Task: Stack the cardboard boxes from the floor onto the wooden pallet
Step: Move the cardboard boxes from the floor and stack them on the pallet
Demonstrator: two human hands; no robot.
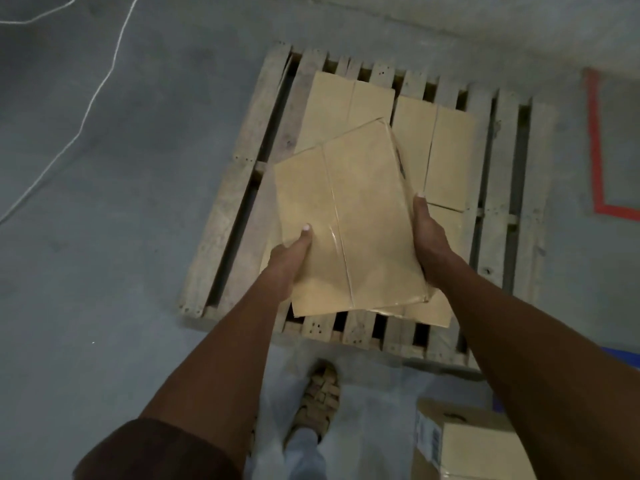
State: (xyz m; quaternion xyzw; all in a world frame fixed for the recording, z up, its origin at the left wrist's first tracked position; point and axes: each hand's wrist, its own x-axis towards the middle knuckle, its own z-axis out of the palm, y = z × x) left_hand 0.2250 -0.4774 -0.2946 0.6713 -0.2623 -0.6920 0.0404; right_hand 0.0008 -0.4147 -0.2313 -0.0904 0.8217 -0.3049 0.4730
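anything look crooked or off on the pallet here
The held box, gripped by the left hand and right hand, is twisted out of line with the boxes already on the pallet. The far-left box and far-right box sit slightly offset. No damage shows.

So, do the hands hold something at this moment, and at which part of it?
Yes, a taped cardboard box. The left hand grips its left edge and the right hand its right edge, above the wooden pallet.
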